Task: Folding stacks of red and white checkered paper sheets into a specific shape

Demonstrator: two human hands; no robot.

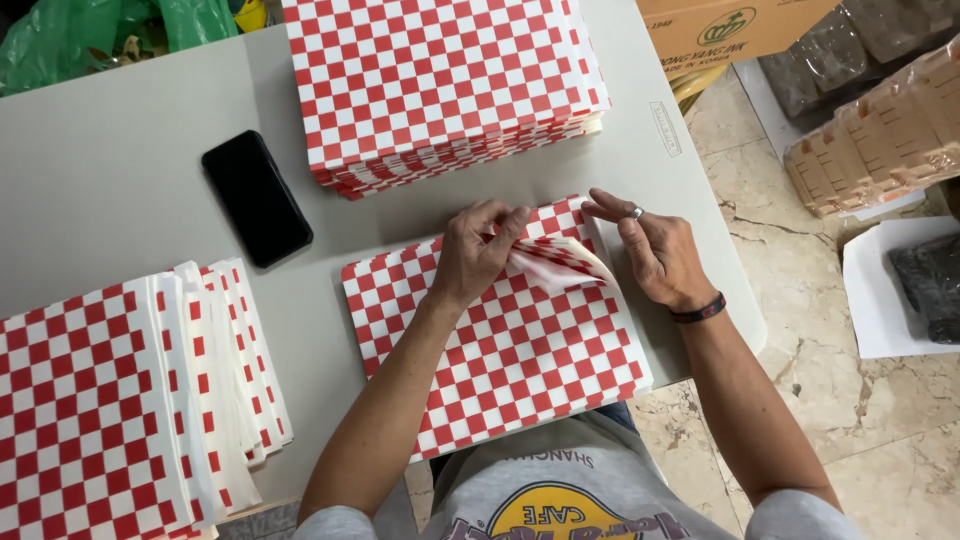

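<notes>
Centrally, a red-and-white checkered paper sheet lies flat on the grey table, its far right corner folded up and back. The left hand pinches that lifted corner between thumb and fingertips. The right hand, just beside it at three o'clock, is released, fingers loosely spread, its thumb near the fold; it wears a ring and a dark wristband. At twelve o'clock sits a thick stack of checkered sheets. At nine o'clock lies a black phone. At eight o'clock a fanned pile of checkered bags rests. At two o'clock, on the floor, stands a cardboard box.
</notes>
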